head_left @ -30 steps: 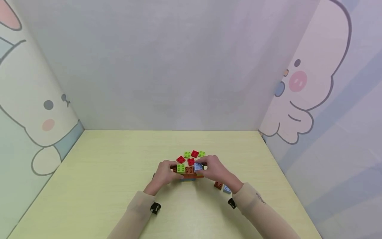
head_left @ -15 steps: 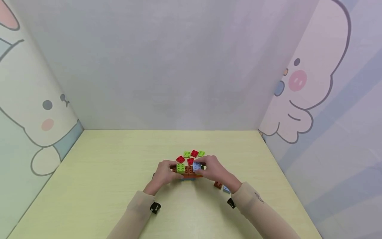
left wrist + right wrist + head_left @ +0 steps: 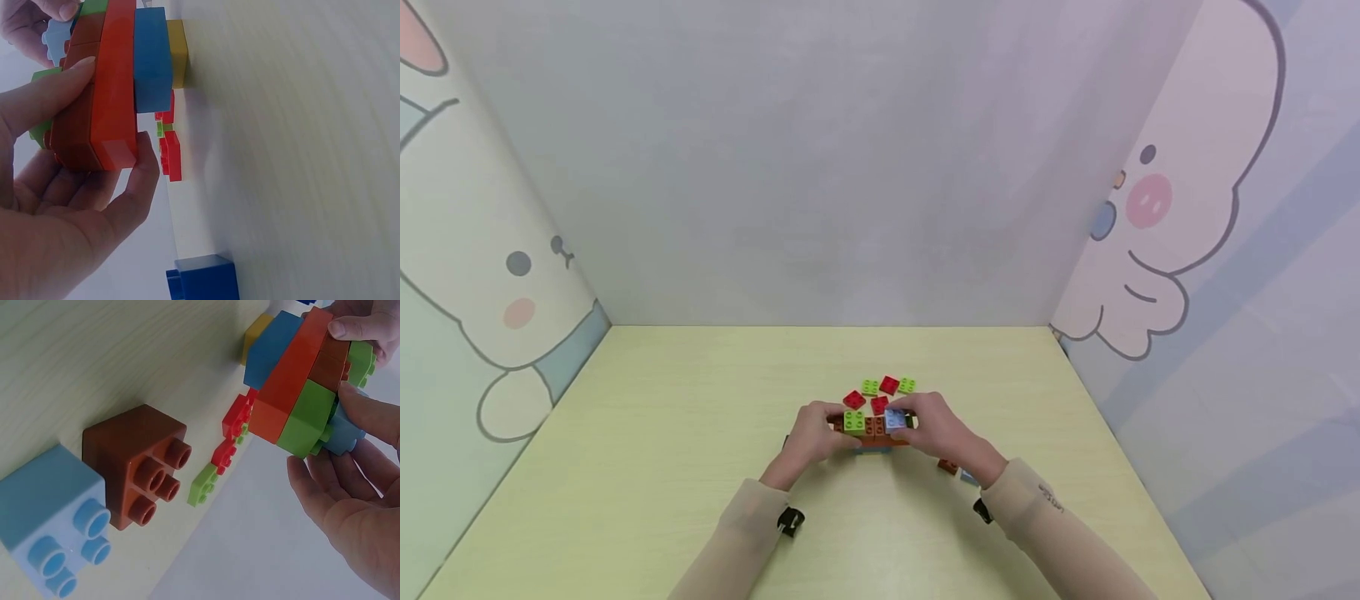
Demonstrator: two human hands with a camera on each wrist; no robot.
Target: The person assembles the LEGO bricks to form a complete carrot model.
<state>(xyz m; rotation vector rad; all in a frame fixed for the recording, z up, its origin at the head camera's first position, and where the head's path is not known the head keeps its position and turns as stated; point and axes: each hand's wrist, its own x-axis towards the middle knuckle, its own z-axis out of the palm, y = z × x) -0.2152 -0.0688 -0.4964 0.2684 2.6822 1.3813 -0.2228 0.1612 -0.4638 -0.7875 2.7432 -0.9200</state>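
Lettering [image 3: 1051,497], dark and too blurred to read, marks the right sleeve [image 3: 1063,542] near its cuff. In front of the person, over the middle of the table [image 3: 700,375], is a stack [image 3: 112,81] of studded toy bricks. Whether its base touches the table is unclear. The left hand [image 3: 812,435] grips one end, thumb against a brown brick [image 3: 75,134] and fingers on the far side. The right hand [image 3: 942,425] pinches a light-blue brick [image 3: 896,419] at the top of the other end; whether it is pressed fully home cannot be told.

From the bottom the stack runs yellow brick [image 3: 179,53], blue brick [image 3: 153,62], long orange-red brick [image 3: 290,378], then a row of brown with a green brick [image 3: 306,415] at the right end. A lime brick [image 3: 854,422] sits on top near the left hand.

Flat red pieces [image 3: 853,401] and flat green pieces [image 3: 907,386] lie beyond the stack. A loose brown brick [image 3: 112,456] and a second light-blue brick [image 3: 53,494] lie side by side to the right; a dark blue brick [image 3: 209,278] rests near the left hand.
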